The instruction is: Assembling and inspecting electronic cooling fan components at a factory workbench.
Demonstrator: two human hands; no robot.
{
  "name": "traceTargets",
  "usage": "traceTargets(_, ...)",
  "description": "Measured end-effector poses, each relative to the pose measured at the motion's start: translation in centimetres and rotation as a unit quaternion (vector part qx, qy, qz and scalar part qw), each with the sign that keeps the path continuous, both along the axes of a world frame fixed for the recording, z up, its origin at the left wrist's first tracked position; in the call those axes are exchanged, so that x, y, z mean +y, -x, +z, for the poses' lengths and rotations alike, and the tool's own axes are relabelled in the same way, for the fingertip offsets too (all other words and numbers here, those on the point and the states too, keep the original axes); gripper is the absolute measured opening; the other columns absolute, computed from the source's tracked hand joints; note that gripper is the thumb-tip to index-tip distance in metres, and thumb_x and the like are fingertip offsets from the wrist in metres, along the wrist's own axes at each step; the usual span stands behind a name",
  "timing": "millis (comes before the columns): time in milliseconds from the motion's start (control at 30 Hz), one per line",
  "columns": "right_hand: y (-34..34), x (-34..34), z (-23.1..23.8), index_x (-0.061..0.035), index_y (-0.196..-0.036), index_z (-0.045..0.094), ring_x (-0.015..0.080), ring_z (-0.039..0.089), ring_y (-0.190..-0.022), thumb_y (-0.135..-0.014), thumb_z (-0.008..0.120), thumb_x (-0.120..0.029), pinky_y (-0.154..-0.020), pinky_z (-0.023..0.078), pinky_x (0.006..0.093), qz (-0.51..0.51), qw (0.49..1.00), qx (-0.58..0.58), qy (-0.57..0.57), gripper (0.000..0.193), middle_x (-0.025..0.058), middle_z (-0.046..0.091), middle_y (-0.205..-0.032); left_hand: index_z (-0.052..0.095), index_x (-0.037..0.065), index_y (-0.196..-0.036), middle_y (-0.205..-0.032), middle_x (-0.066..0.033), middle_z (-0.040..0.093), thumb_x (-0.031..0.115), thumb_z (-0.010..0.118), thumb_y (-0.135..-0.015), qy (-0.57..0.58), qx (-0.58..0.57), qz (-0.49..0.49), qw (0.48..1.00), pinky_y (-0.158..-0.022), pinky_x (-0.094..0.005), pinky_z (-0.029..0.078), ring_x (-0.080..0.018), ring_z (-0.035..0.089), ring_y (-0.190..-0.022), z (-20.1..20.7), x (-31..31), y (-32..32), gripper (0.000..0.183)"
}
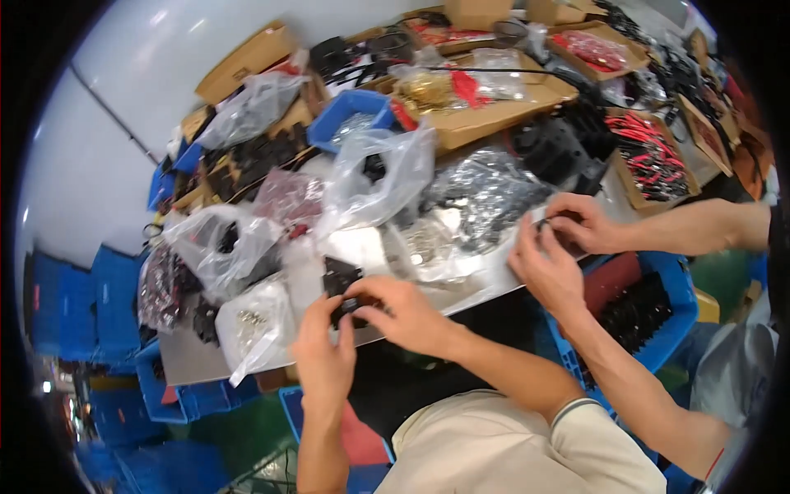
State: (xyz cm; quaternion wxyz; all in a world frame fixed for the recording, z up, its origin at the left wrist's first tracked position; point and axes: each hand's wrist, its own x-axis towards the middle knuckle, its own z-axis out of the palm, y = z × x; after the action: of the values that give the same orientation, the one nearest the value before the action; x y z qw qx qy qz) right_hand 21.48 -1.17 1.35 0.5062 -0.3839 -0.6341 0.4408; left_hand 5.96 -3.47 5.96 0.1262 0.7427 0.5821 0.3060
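Between my two hands, over the near edge of the table, is a black plastic part point(341, 276) with a flat, angular upper piece. My left hand point(325, 350) pinches its lower end between thumb and fingers. From the right, my right hand point(403, 311) closes on the same part, fingertips against its lower side. My fingers cover much of its lower portion. Close by on the table lies a clear plastic bag point(262, 325) with small metal pieces in it. Another clear bag point(428, 247) of small pale metal parts sits just beyond my right hand.
At my right, a co-worker's hands point(555, 267) hold a small dark piece. Bags, a blue bin point(350, 115) and cardboard trays point(502, 119) crowd the table point(485, 280). A blue crate point(675, 309) of black parts stands below its right edge; stacked blue crates point(115, 296) are at left.
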Motion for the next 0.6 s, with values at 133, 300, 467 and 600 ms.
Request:
traceTargets(133, -0.2, 0.0, 0.1, 0.0017, -0.110, 0.062, 0.0232, 0.064, -0.080, -0.086, 0.064, -0.005, -0.071, 0.051, 0.0326, 0.006, 1.000, -0.017, -0.005, 0.024, 0.0137, 0.065, -0.094, 0.062, 0.000, -0.109, -0.110, -0.0201, 0.065, 0.000, 0.067, -0.083, 0.003, -0.010, 0.000, 1.000, -0.079, -0.0406, 0.053, -0.0373, 0.066, -0.094, -0.5, 0.3, 0.1, 0.026)
traceTargets(300, 0.2, 0.0, 0.2, 0.0017, -0.109, 0.063, 0.0231, 0.064, -0.079, -0.087, 0.064, -0.005, -0.071, 0.051, 0.0331, -0.008, 0.998, -0.051, -0.025, 0.023, 0.0136, 0.065, -0.092, 0.062, 0.000, -0.108, -0.110, -0.0193, 0.066, 0.000, 0.067, -0.083, -0.020, -0.015, -0.009, 1.000, -0.076, -0.0397, 0.054, -0.0357, 0.067, -0.090, -0.4, 0.2, 0.4, 0.025)
traceTargets(467, -0.4, 0.2, 0.5, 0.0014, -0.111, 0.062, 0.0175, 0.064, -0.081, -0.089, 0.063, -0.006, -0.072, 0.050, 0.0293, 0.032, 0.998, -0.018, 0.042, 0.024, 0.0107, 0.066, -0.092, 0.062, 0.000, -0.108, -0.109, -0.0193, 0.066, -0.001, 0.068, -0.082, -0.006, -0.011, -0.007, 1.000, -0.077, -0.0397, 0.054, -0.0357, 0.067, -0.092, -0.2, 0.0, 0.5, 0.027)
traceTargets(600, -0.8, 1.2, 0.2, 0.0011, -0.114, 0.061, 0.0136, 0.063, -0.084, -0.090, 0.063, -0.007, -0.073, 0.050, 0.0272, -0.003, 0.990, 0.082, 0.115, 0.026, 0.0084, 0.066, -0.097, 0.062, 0.000, -0.107, -0.109, -0.0195, 0.066, -0.001, 0.068, -0.081, 0.011, -0.018, -0.002, 1.000, -0.078, -0.0399, 0.054, -0.0350, 0.067, -0.093, 0.1, -0.1, 0.5, 0.026)
